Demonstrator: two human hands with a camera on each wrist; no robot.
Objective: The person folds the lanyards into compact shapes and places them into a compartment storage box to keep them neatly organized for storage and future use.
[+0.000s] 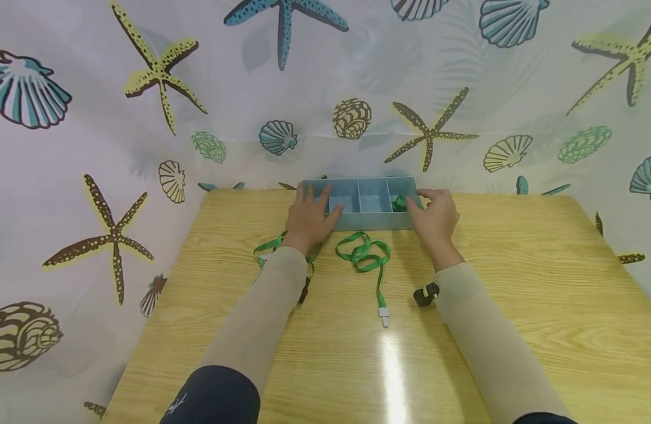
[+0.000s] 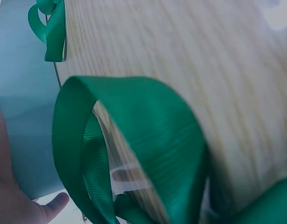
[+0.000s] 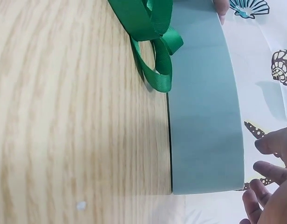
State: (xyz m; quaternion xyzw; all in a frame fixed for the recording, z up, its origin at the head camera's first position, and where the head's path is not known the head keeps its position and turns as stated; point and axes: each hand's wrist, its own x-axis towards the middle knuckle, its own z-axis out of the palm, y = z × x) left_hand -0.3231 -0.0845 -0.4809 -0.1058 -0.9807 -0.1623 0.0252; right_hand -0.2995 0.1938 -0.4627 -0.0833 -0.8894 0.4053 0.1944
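A grey-blue divided box (image 1: 367, 222) stands at the table's back edge, with a crumpled green item (image 1: 399, 204) in its right compartment. My left hand (image 1: 310, 218) spreads its fingers over the box's left end, thumb near the front wall. At the opposite end, my right hand (image 1: 434, 219) has its thumb by the front corner and its fingers around the side. In the right wrist view, slightly bent fingers (image 3: 271, 172) show just beyond the box end. A green lanyard (image 1: 380, 282) with a white clip lies looped before the box. Another green lanyard (image 2: 148, 112) lies partly hidden under my left forearm.
The wooden table (image 1: 521, 265) extends to both sides and toward me. Behind it hangs a white curtain (image 1: 314, 88) printed with shells and starfish. A small black object (image 1: 423, 295) is beside my right wrist.
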